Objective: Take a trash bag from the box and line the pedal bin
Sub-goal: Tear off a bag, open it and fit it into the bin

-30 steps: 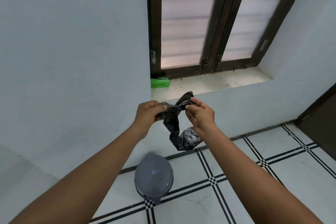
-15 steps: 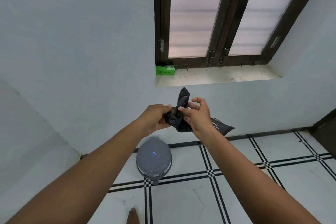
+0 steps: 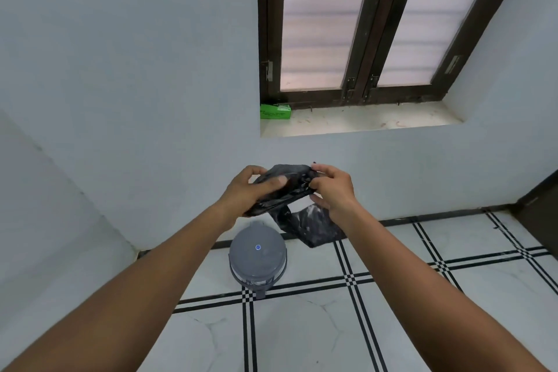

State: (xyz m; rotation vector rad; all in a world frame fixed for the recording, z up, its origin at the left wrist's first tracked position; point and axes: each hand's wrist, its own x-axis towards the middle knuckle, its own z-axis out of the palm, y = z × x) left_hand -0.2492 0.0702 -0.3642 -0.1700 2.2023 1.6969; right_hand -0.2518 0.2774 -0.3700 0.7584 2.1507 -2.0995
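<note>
Left hand [image 3: 252,190]: fingers closed around the upper left part of a crumpled black trash bag [image 3: 291,190], thumb laid across its front. Right hand [image 3: 333,189]: fingers pinched on the bag's upper right edge. Bag: held in the air between both hands, in front of the white wall; its loose lower end hangs down below the right wrist. Pedal bin [image 3: 257,255]: grey, round, lid shut, standing on the tiled floor [image 3: 302,332] against the wall, below the hands. Green box [image 3: 275,111]: at the left end of the windowsill [image 3: 362,121], well apart from the hands.
</note>
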